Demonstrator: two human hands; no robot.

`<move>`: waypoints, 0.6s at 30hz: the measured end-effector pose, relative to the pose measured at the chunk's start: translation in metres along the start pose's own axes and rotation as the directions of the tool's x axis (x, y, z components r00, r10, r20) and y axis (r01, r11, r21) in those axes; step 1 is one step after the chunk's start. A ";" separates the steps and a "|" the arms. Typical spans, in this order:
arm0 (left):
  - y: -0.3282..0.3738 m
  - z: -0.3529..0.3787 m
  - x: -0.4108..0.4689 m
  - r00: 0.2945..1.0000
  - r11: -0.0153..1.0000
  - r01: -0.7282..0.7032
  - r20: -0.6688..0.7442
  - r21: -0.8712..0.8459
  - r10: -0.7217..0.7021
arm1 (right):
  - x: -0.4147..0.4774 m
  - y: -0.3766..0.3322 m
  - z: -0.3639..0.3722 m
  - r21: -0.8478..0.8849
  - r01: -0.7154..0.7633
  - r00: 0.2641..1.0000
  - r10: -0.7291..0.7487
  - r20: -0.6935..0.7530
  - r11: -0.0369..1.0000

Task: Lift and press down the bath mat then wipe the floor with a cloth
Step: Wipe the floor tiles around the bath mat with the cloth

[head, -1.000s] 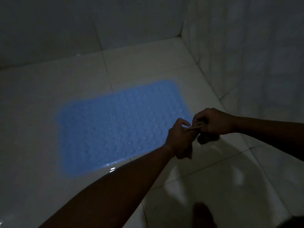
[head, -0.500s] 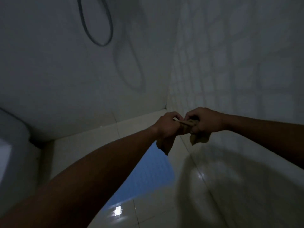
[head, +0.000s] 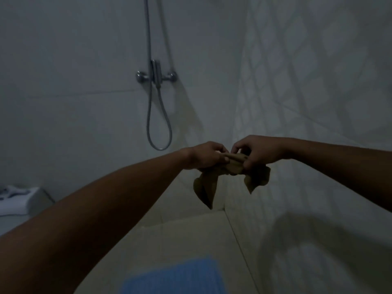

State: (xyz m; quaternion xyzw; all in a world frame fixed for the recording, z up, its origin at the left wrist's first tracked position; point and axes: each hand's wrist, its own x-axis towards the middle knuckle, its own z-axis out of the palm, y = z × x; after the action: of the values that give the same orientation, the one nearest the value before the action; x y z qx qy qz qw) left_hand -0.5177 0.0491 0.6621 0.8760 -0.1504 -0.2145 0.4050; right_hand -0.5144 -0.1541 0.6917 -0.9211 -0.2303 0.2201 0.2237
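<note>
1. Left hand (head: 204,154) and right hand (head: 257,152), raised side by side, both gripping a crumpled brownish cloth (head: 230,166), its ends hanging below
2. Blue textured rubber bath mat (head: 176,276) flat on the pale tiled floor (head: 191,234)
3. Chrome shower mixer (head: 156,75) on the wall

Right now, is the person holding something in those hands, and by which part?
Yes: a brownish cloth. The left hand and right hand both pinch its bunched middle, while two loose ends hang down.
</note>
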 end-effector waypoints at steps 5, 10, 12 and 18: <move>-0.001 -0.083 -0.027 0.995 0.999 -0.043 -0.087 -0.004 0.042 | 0.045 -0.050 -0.040 0.070 0.107 0.992 -0.101 -0.075 0.992; -0.022 -0.183 -0.041 0.997 0.997 0.075 0.032 0.011 -0.076 | 0.114 -0.098 -0.073 0.097 0.174 0.982 -0.166 -0.085 0.980; -0.029 -0.223 -0.039 0.991 0.993 0.119 0.065 -0.004 -0.118 | 0.146 -0.119 -0.086 0.084 0.193 0.980 -0.189 -0.057 0.978; -0.067 -0.349 -0.016 0.993 0.997 0.058 -0.104 0.058 -0.052 | 0.262 -0.181 -0.133 -0.056 0.228 0.971 -0.231 -0.060 0.972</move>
State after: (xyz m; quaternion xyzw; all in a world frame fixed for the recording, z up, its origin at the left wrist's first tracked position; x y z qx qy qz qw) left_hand -0.3520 0.3232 0.8169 0.9017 -0.1117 -0.1757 0.3790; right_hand -0.2968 0.0856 0.8123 -0.9003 -0.3331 0.1565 0.2325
